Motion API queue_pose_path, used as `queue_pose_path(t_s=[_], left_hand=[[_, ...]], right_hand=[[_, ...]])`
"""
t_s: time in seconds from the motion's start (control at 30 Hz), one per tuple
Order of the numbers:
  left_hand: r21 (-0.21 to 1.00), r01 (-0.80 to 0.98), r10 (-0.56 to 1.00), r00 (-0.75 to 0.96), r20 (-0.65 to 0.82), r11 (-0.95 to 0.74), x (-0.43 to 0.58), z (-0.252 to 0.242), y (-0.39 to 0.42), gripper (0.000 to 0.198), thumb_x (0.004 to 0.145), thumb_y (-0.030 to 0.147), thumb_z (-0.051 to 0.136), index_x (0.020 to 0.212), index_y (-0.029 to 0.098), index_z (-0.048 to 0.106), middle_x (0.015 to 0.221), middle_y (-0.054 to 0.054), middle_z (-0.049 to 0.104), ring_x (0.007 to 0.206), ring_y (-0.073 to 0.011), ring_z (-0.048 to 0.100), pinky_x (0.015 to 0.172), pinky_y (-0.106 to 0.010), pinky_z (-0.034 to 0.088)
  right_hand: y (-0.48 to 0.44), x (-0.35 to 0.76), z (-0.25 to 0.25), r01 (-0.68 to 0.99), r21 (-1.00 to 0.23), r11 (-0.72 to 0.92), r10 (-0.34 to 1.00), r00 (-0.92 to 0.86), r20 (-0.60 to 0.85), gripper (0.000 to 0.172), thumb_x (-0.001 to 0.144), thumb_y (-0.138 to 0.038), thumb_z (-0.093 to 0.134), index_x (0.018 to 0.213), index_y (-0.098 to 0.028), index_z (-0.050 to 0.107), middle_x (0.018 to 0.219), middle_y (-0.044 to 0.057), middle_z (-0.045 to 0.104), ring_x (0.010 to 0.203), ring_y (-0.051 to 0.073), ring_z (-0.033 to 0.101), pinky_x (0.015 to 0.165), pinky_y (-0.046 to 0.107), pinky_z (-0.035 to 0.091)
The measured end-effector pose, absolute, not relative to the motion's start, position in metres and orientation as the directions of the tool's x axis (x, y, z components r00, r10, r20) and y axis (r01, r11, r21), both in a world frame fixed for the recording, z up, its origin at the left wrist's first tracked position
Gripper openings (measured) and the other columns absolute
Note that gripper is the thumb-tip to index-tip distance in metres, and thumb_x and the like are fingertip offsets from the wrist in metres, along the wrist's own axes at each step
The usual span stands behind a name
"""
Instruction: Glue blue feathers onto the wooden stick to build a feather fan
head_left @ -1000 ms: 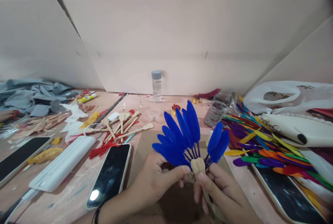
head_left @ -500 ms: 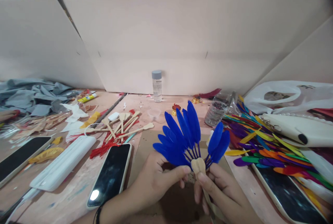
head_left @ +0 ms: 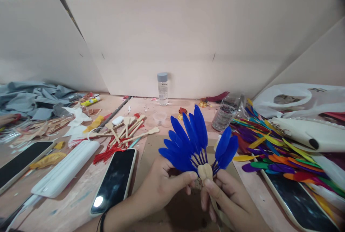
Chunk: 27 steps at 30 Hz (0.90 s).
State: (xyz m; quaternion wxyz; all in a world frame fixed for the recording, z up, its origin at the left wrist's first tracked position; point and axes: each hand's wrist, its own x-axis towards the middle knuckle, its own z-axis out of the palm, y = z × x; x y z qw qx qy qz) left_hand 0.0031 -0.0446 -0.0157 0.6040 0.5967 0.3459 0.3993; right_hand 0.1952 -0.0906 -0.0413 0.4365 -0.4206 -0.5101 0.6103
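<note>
Upright in front of me is a fan of blue feathers (head_left: 188, 137), their quills spreading from the rounded head of a pale wooden handle (head_left: 205, 171). A gap separates the larger group on the left from two feathers on the right. My right hand (head_left: 226, 192) is closed around the handle, thumb on its front just under the head. My left hand (head_left: 169, 181) is closed too, thumb and finger pinching the base of the lowest left feather beside the handle's head. A sheet of brown cardboard (head_left: 151, 153) lies below both hands.
Phones (head_left: 114, 181) and a white power bank (head_left: 67, 169) lie at left, near wooden handles with red tassels (head_left: 107, 153). A clear bottle (head_left: 162, 90) stands before a white board (head_left: 188, 38). Right are a plastic cup (head_left: 222, 117), loose coloured feathers (head_left: 285, 167) and another phone (head_left: 299, 201).
Almost nothing differs. Both hands keep the same hold, and the blue feathers have barely shifted. Behind the white board, a dark rounded shape has moved to the right.
</note>
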Motion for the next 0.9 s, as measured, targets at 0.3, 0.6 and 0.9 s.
queue_pose_path(t_s=[0.3,0.6,0.9], left_hand=[[0.997,-0.074,0.891,0.452,0.042,-0.009,0.0021,-0.0218,-0.0453,0.027,0.089,0.038,0.080,0.076,0.016,0.074,0.070,-0.002,0.072,0.060,-0.0128,0.065,0.055,-0.021,0.054],[0.996,-0.089,0.891,0.451,0.055,-0.016,0.0043,-0.0187,-0.0452,0.024,0.089,0.035,0.079,0.075,0.016,0.073,0.069,-0.001,0.071,0.058,-0.0116,0.064,0.054,-0.020,0.053],[0.995,-0.096,0.886,0.460,0.058,-0.015,0.0042,-0.0202,-0.0440,0.026,0.090,0.036,0.079,0.075,0.016,0.074,0.069,-0.001,0.071,0.057,-0.0105,0.063,0.055,-0.019,0.053]], right_hand=[[-0.0912,0.1970,-0.0438,-0.094,-0.993,-0.077,0.958,-0.283,-0.048,0.047,0.099,-0.065,0.058,0.087,-0.020,0.062,0.067,0.000,0.067,0.047,0.009,0.056,0.046,0.020,0.038],[-0.0916,0.1948,-0.0424,-0.073,-0.993,-0.090,0.960,-0.273,-0.067,0.049,0.098,-0.067,0.057,0.087,-0.020,0.062,0.067,0.000,0.067,0.047,0.009,0.056,0.046,0.021,0.037],[-0.0921,0.1955,-0.0389,-0.058,-0.992,-0.116,0.959,-0.267,-0.097,0.052,0.095,-0.070,0.058,0.087,-0.019,0.063,0.068,0.000,0.066,0.048,0.009,0.054,0.048,0.021,0.039]])
